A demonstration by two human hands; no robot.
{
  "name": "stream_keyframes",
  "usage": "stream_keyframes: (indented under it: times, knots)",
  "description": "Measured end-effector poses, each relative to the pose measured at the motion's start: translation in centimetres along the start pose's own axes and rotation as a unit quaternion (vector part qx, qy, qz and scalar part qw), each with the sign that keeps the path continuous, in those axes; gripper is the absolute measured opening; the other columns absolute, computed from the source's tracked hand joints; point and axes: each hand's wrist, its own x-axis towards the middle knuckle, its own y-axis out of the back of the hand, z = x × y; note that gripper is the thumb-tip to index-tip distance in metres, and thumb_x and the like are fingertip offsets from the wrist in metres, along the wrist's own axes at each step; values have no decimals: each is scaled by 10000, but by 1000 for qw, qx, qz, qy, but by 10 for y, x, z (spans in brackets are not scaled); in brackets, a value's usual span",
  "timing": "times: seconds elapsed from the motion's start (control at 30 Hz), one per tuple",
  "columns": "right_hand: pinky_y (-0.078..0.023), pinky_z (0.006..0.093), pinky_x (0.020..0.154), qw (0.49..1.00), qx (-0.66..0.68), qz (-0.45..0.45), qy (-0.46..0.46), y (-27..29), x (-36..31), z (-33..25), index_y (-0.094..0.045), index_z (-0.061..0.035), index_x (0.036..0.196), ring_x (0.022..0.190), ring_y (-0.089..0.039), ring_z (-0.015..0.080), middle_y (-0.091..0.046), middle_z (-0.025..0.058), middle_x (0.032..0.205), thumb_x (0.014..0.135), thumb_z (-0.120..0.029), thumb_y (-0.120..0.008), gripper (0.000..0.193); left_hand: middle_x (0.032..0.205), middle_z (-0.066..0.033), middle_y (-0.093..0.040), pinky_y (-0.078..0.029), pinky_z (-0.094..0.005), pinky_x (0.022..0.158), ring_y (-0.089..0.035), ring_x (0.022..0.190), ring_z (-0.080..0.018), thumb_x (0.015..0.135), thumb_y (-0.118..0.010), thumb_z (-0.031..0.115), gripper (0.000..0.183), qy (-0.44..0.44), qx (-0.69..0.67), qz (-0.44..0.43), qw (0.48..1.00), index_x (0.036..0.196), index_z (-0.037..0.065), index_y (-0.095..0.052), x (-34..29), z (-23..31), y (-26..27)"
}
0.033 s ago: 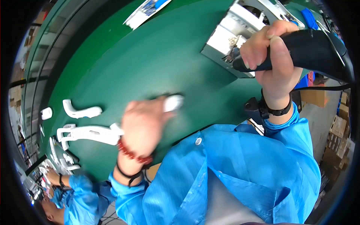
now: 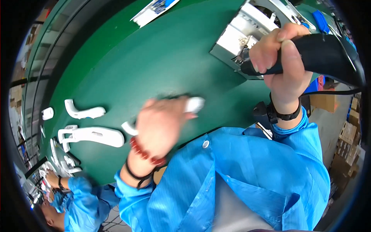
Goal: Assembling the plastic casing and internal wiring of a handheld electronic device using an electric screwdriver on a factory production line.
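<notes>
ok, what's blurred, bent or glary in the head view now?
Head view throughout: bare left hand and rounded white piece it holds, blurred; bare right hand and curved black tool, sharper; fisheye bows green tabletop, faint pale sheen across its middle; black vignette at rim.

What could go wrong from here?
The white part pokes out beyond the left grip, so it might slip onto the green table.

The black tool in the right grip overlaps the open box in view; it may knock it if they are close.

The black cord near the right wrist could snag.
</notes>
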Motion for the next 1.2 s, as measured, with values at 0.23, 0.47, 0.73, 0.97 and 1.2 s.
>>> stream_keyframes:
  times: [0.23, 0.47, 0.73, 0.97, 1.2]
  knots:
    - [-406, 302, 503, 995, 103, -7, -13, -21, -8, 0, -439, -77, 1061, 522, -446, 146, -472, 43, 668, 965, -286, -462, 232, 725, -52, -626, -489, -376, 647, -636, 699, -275, 730, -698, 457, 408, 68, 84, 66, 992, 937, 106, -670, 24, 7, -2]
    - [-428, 298, 539, 987, 115, -87, -69, -39, -10, 4, -415, -83, 1101, 564, -490, 145, -509, 43, 702, 975, -329, -479, 283, 761, -66, -660, -504, -353, 589, -647, 662, -269, 588, -796, 502, 556, 58, -49, 29, 997, 905, 62, -674, 6, -3, -12]
    - [-424, 296, 539, 981, 124, -112, -97, -48, -8, 22, -418, -79, 1097, 557, -490, 139, -505, 47, 693, 972, -322, -517, 291, 720, -65, -659, -496, -356, 563, -647, 643, -264, 612, -795, 507, 497, 60, -64, 20, 996, 820, 74, -668, 11, -9, -16]
    - [-429, 298, 540, 983, 114, -98, -109, -53, -10, 29, -423, -71, 1077, 554, -497, 142, -509, 52, 685, 963, -330, -539, 306, 719, -68, -660, -498, -363, 562, -648, 645, -267, 613, -799, 498, 488, 67, -69, 5, 995, 821, 75, -670, 13, -10, -16]
    - [-450, 302, 549, 986, 44, -127, -98, -49, -15, 28, -426, -78, 1012, 557, -512, 137, -528, 44, 682, 932, -299, -618, 303, 638, -80, -601, -481, -364, 522, -626, 592, -271, 646, -753, 520, 487, 40, -65, 53, 996, 701, 72, -570, 14, -9, -20]
